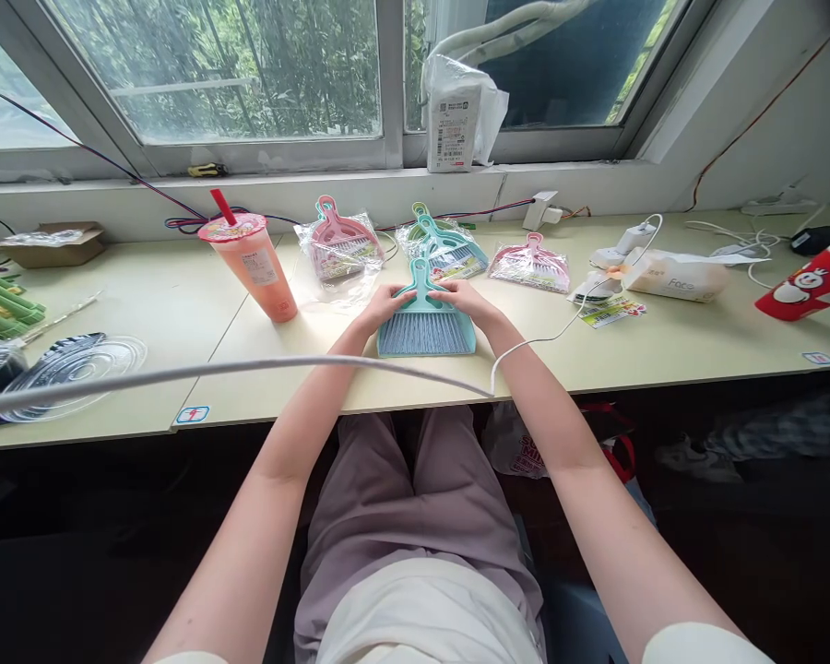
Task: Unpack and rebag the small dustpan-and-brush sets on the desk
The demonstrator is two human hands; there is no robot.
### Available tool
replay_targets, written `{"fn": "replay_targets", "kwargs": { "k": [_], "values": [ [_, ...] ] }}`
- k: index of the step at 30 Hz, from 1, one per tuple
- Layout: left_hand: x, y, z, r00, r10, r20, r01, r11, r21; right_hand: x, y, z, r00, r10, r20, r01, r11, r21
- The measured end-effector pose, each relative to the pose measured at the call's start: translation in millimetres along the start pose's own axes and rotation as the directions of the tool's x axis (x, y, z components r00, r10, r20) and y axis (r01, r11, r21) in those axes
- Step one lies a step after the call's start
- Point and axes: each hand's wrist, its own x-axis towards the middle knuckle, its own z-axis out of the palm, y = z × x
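And here, on the pale desk [304, 373] right in front of the person, sits the teal dustpan and brush [425, 334], bristles facing the desk's near edge, handle pointing to the window [249, 69]. Both hands are on it: left hand [384, 306] clamped on one side, right hand [467, 299] on the other, apart, with the handle between them. Brush and pan lie together as a nested pair, and I see no wrapper around them, so by my reading this one is put together but not bagged. Just beyond, look, a wrapped teal set [449, 251] in clear film; to its left a pink set [346, 247], bagged too, crinkled plastic spilling towards us; to its right another pink set [534, 266], also in film. Whether those are finished or waiting, I cannot tell from here. Farther right, a bright printed card [612, 312] lies loose beside the white plugs [605, 267], outside any bag. And over on the left, a tall drink cup [253, 267] stands with its red straw [222, 207] up.
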Motion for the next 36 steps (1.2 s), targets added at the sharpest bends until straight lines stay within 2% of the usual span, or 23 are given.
{"fn": "replay_targets", "kwargs": {
  "k": [6, 11, 15, 19, 21, 23, 25, 27, 29, 31, 32, 34, 36],
  "values": [
    [-2, 2, -1.1, 0.995, -0.096, -0.010, 0.094, 0.989, -0.116, -2, 2, 0, 0.999, 0.038, -0.004, -0.038, 0.995, 0.094],
    [-1, 5, -1.2, 0.986, -0.150, -0.067, 0.138, 0.979, -0.153, -4, 1, 4, 0.998, 0.065, -0.017, -0.062, 0.988, 0.143],
    [-1, 7, -0.5, 0.984, -0.148, -0.099, 0.133, 0.980, -0.146, -3, 2, 4, 0.998, 0.058, -0.028, -0.053, 0.987, 0.154],
    [0, 5, -2.2, 0.991, -0.117, -0.058, 0.108, 0.985, -0.138, 6, 10, 5, 0.997, 0.044, -0.058, -0.037, 0.992, 0.118],
    [0, 4, -5.6, 0.988, -0.152, -0.014, 0.147, 0.972, -0.185, 13, 14, 4, 0.992, 0.036, -0.123, -0.031, 0.999, 0.043],
    [1, 2, -11.0, 0.966, -0.258, 0.025, 0.256, 0.936, -0.241, 18, 16, -1, 0.968, 0.003, -0.251, -0.028, 0.995, -0.096],
    [1, 2, -17.0, 0.933, -0.349, 0.083, 0.359, 0.913, -0.193, 16, 13, -12, 0.901, -0.053, -0.431, -0.063, 0.966, -0.251],
    [1, 1, -21.5, 0.924, -0.370, 0.096, 0.382, 0.906, -0.182, 2, 11, -30, 0.789, -0.105, -0.605, -0.146, 0.925, -0.351],
    [1, 1, -23.1, 0.937, -0.328, 0.117, 0.348, 0.901, -0.258, -24, 13, -53, 0.678, -0.142, -0.721, -0.253, 0.876, -0.411],
    [1, 2, -22.0, 0.945, -0.307, 0.115, 0.328, 0.890, -0.316, -59, 24, -77, 0.619, -0.192, -0.762, -0.378, 0.777, -0.503],
    [2, 2, -20.9, 0.944, -0.315, 0.101, 0.330, 0.886, -0.325, -79, 31, -89, 0.612, -0.217, -0.760, -0.440, 0.706, -0.555],
    [4, 1, -18.3, 0.932, -0.358, 0.053, 0.356, 0.878, -0.320, -115, 49, -113, 0.627, -0.211, -0.750, -0.542, 0.572, -0.615],
    [5, 0, -16.5, 0.925, -0.381, 0.018, 0.366, 0.872, -0.325, -144, 64, -131, 0.691, -0.132, -0.711, -0.590, 0.466, -0.660]
  ]
}}
